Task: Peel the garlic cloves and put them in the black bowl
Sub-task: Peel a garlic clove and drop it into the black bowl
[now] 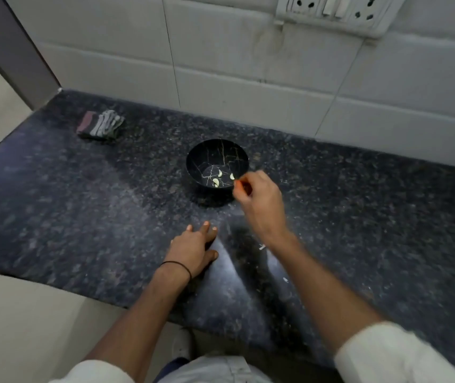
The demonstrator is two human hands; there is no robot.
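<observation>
Curling at the rim of the round black veined bowl (pixel 215 153) holding three peeled garlic cloves (pixel 216 182), the right hand (pixel 259 200) hides its contents; left hand (pixel 193 251) lies flat, empty. Dropping at the edge could miss.

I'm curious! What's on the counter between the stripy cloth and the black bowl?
Nothing: the head view shows only bare speckled counter between the stripy cloth and the black bowl.
</observation>
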